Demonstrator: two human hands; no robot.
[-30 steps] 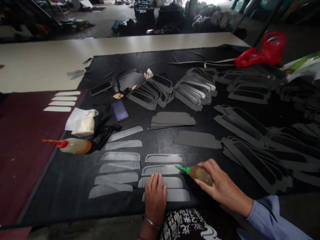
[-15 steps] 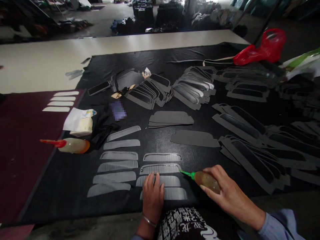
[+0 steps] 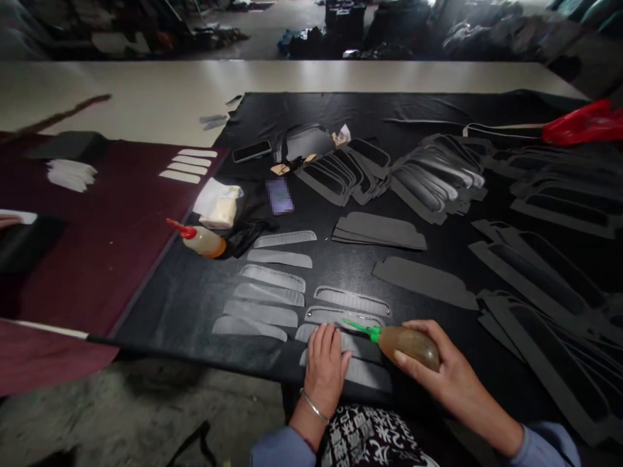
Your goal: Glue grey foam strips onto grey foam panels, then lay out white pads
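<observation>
My right hand [image 3: 450, 373] is wrapped round a squeeze bottle [image 3: 411, 347] of brownish liquid, probably glue, held tilted with its green nozzle pointing left. The nozzle tip is over the second grey strip [image 3: 318, 314] of the nearer column; whether it touches cannot be told. A shiny bead of liquid runs along that strip and along the top strip [image 3: 353, 301]. My left hand [image 3: 325, 357] lies with fingers stretched out on the third strip [image 3: 363, 346], partly covering it and the lowest strip [image 3: 372, 374].
Several more grey strips [image 3: 275, 277] lie to the left. Beyond are a red-capped bottle [image 3: 207, 242], tissues [image 3: 219, 204], a phone [image 3: 252, 151] and stacked dark panels [image 3: 379, 230]. Another person's hand [image 3: 8, 220] shows at the far left edge, above maroon cloth [image 3: 141, 214].
The view has swung left, so the table appears shifted right. Along the strips, the nozzle has moved left from the second strip's right end. My left hand still rests on the lower strips.
</observation>
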